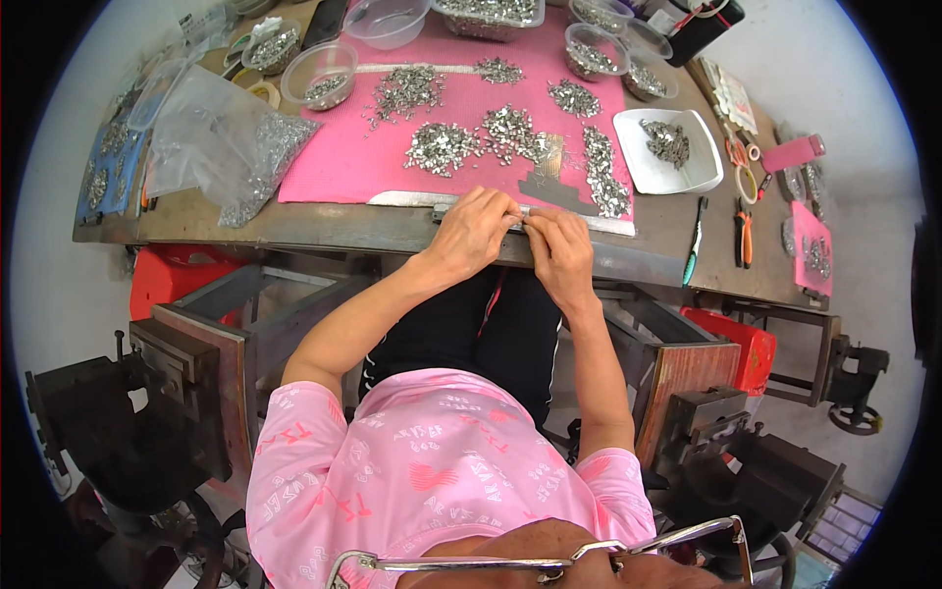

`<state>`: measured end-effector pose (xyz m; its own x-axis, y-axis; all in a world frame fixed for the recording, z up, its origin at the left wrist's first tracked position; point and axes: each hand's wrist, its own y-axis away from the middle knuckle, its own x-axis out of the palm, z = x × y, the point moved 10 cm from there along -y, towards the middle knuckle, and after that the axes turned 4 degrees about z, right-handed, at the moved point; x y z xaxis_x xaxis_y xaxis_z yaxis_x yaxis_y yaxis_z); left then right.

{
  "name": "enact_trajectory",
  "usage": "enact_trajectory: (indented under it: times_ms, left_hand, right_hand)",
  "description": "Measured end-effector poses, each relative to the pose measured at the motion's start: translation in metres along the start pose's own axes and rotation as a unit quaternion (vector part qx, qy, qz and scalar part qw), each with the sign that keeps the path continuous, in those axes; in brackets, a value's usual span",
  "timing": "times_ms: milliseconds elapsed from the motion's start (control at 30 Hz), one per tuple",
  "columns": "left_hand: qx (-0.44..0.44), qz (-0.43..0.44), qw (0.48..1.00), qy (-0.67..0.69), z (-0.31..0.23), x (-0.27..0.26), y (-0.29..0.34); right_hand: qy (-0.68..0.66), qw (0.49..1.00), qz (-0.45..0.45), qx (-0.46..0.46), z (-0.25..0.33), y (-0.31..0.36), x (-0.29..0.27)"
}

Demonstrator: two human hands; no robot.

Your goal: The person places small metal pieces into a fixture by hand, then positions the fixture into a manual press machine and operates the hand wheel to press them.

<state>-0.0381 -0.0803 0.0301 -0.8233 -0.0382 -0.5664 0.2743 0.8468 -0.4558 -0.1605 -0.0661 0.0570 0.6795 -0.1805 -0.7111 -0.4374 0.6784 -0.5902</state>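
At the near edge of the workbench [314, 231], my left hand [476, 234] and my right hand [562, 253] meet over a narrow metal fixture [441, 212]. Both hands are closed, thumbs and fingertips pinched together. Whatever small piece lies between the fingertips is too small and covered to name. Just beyond them, a pink mat [339, 157] carries several heaps of small shiny metal pieces [440, 149]. A long heap [605, 172] lies by the mat's right side, next to flat grey strips [554, 192] near my right hand.
A clear plastic bag of metal bits [270, 157] lies left. To the right are a white square dish [699, 182], a toothbrush [696, 240] and orange-handled pliers [743, 236]. Clear tubs [388, 25] line the back. Dark vises [177, 383] and red stools [162, 285] stand below.
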Motion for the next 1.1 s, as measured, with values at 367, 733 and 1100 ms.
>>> enact_trajectory:
  times_ms: [367,733,1100]
  left_hand:
    - [0.021,-0.008,0.999,-0.034,-0.007,0.0,-0.001]
    - [0.035,-0.017,0.993,-0.111,-0.019,-0.001,0.007]
    - [0.017,-0.045,0.993,-0.104,-0.015,-0.004,0.022]
  right_hand:
    - [-0.049,0.998,0.004,0.031,-0.009,0.002,-0.004]
    - [0.012,0.998,0.041,0.037,-0.057,-0.03,0.011]
    - [0.023,0.998,0.061,0.008,-0.057,-0.038,0.025]
